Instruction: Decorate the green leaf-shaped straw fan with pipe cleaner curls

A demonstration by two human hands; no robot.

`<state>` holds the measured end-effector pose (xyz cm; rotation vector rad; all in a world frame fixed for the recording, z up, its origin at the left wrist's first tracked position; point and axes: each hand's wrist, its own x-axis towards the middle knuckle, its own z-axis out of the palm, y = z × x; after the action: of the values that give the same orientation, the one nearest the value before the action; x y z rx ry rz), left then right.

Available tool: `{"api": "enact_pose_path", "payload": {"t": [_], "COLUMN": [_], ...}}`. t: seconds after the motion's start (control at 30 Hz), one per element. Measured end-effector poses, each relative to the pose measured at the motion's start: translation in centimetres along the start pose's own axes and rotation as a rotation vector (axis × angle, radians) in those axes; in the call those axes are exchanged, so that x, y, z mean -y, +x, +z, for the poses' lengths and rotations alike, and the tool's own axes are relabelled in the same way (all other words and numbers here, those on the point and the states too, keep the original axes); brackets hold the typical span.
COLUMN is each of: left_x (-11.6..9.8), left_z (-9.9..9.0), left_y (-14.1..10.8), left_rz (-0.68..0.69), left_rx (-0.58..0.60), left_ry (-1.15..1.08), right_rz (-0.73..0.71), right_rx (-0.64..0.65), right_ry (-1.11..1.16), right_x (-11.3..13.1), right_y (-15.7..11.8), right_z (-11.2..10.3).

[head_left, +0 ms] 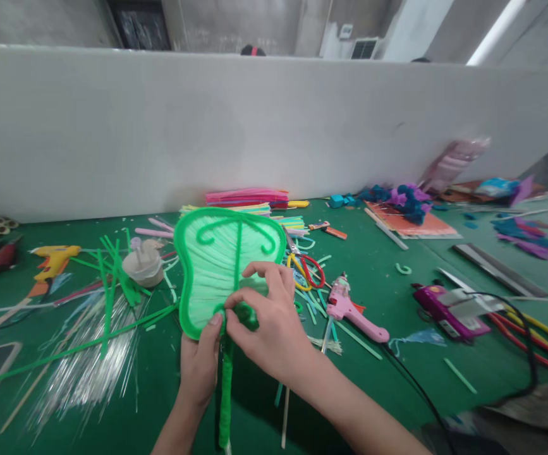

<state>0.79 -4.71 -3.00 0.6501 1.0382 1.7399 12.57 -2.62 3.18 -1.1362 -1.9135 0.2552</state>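
A green fan (212,253) made of fuzzy stems stands upright over the table, its wrapped handle (225,398) pointing down. Two curled stems and a straight one decorate its pale green face. My left hand (200,366) grips the fan's lower edge from below, thumb in front near the handle's top. Over the lower right of the face, my right hand (268,309) pinches with thumb and index finger at a small green curl (219,309) by the handle's top. Its other fingers are bent.
A pink glue gun (356,316) and red-yellow scissors (306,268) lie right of the fan. Left are a yellow glue gun (55,259), a cup (143,265) and clear strands (98,360). A purple power strip (449,309) sits right. A white partition (274,126) stands behind the green table.
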Motion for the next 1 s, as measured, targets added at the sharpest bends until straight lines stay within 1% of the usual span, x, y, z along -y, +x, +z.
{"api": "enact_pose_path", "payload": {"t": [0.13, 0.23, 0.4, 0.53, 0.67, 0.8, 0.87, 1.0], "left_x": [0.1, 0.0, 0.0, 0.1, 0.3, 0.6, 0.8, 0.7], "left_z": [0.0, 0.1, 0.2, 0.1, 0.0, -0.1, -0.2, -0.2], "left_y": [0.0, 0.0, -0.2, -0.3, -0.2, -0.2, -0.2, -0.2], "left_rz": [0.008, 0.001, 0.009, 0.027, 0.042, 0.065, 0.073, 0.075], "left_rx": [0.004, 0.008, 0.022, 0.002, -0.025, -0.066, -0.072, -0.042], "left_ry": [0.004, -0.003, -0.001, 0.055, 0.116, 0.176, 0.180, 0.127], "right_rz": [0.041, 0.051, 0.052, 0.082, 0.131, 0.181, 0.208, 0.227], "right_rx": [0.001, 0.000, -0.043, 0.001, -0.023, -0.038, -0.039, -0.050], "right_ry": [0.005, 0.019, 0.020, 0.001, -0.022, -0.029, -0.026, -0.038], "right_x": [0.2, 0.4, 0.5, 0.6, 0.6, 1.0, 1.2, 1.5], "right_y": [-0.1, -0.1, 0.1, 0.0, -0.1, -0.3, -0.4, -0.5], "right_z": [0.1, -0.4, -1.4, -0.8, 0.1, 0.4, 0.6, 1.1]}}
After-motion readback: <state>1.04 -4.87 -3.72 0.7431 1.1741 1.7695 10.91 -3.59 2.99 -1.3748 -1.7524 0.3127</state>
